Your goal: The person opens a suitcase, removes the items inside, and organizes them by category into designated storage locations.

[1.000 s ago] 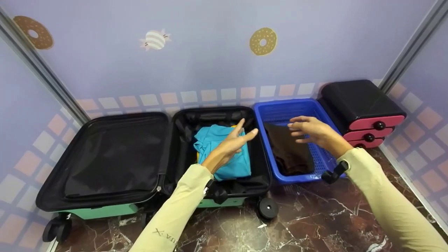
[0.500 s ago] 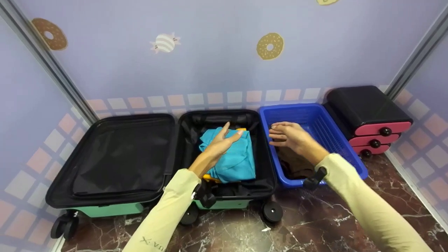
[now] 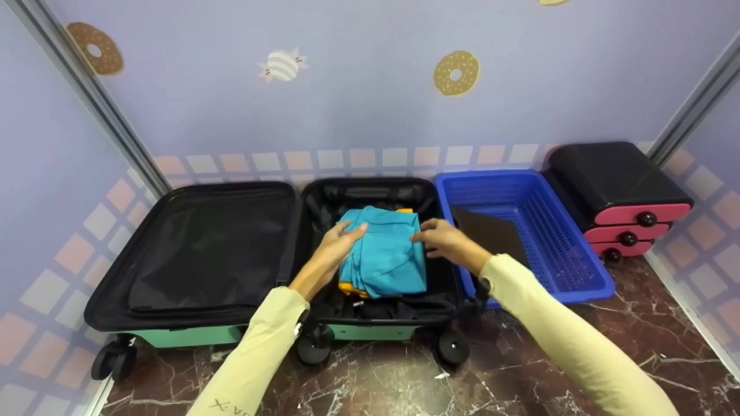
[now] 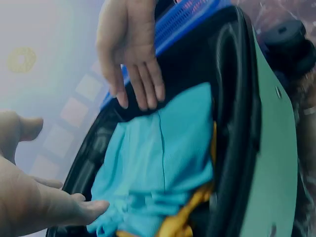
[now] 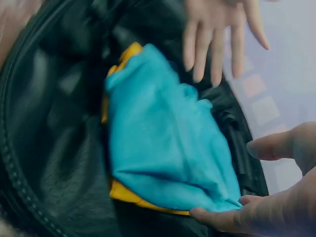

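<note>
On my left sleeve (image 3: pixel 254 349) there's dark lettering (image 3: pixel 230 407) — I make out an X, with what looks like an A beside it — and the rest, cut off at the bottom edge, I can't read.

Left hand (image 3: pixel 329 251) and right hand (image 3: pixel 452 241) are bare; 2 pale yellow sleeves (image 3: pixel 555 326), dark lettering (image 3: pixel 219 404) on the left; black wrist straps (image 3: pixel 482 287).
</note>
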`<state>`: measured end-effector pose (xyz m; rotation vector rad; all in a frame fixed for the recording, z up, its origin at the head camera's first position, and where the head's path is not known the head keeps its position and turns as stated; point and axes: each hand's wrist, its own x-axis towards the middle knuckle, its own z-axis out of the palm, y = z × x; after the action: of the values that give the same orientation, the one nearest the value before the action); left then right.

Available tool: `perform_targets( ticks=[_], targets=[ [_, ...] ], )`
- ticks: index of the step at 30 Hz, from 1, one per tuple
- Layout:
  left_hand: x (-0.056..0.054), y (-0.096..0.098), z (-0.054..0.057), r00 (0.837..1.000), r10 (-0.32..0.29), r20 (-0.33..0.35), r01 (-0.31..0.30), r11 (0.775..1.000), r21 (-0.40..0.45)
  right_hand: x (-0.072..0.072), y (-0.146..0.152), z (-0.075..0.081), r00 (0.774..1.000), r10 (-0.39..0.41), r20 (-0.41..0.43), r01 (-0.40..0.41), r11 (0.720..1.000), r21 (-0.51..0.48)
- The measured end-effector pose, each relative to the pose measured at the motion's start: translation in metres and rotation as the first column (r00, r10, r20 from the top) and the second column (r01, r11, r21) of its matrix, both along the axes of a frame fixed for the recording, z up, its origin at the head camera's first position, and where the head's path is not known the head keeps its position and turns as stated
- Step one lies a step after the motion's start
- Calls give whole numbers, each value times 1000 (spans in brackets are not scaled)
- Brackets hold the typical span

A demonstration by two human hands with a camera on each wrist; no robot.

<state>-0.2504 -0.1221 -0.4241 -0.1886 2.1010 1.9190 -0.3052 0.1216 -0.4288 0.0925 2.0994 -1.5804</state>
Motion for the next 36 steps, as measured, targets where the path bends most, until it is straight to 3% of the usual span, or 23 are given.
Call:
perform_targets(
  ticks=[7,12,15,20,25,30,36],
  targets=[
    [6,-15,-14,995,61,76,-59,998,-27,4,-6,-12,999,37,-27,-32,989,146],
    [7,-16,-18,992,76,105,-78,997,15,5,-10,-15,999,13,-40,-6,986,166],
    [8,-17,-22,990,96,106,-96,995,-2,5,-15,-17,999,-1,-38,7,989,148],
    [11,-17,-32,995,61,73,-54,994,-90,11,-23,-22,998,-9,-57,14,996,84],
    [22,-12,-38,999,19,42,-11,983,-183,19,-25,-24,996,57,-64,-51,994,95],
    [26,-2,-37,998,60,-30,-66,961,-268,22,-24,-22,989,60,-134,-42,990,133],
    [24,5,-35,991,105,-85,-125,952,-278,24,-18,-11,987,45,-154,-26,992,127]
  ],
)
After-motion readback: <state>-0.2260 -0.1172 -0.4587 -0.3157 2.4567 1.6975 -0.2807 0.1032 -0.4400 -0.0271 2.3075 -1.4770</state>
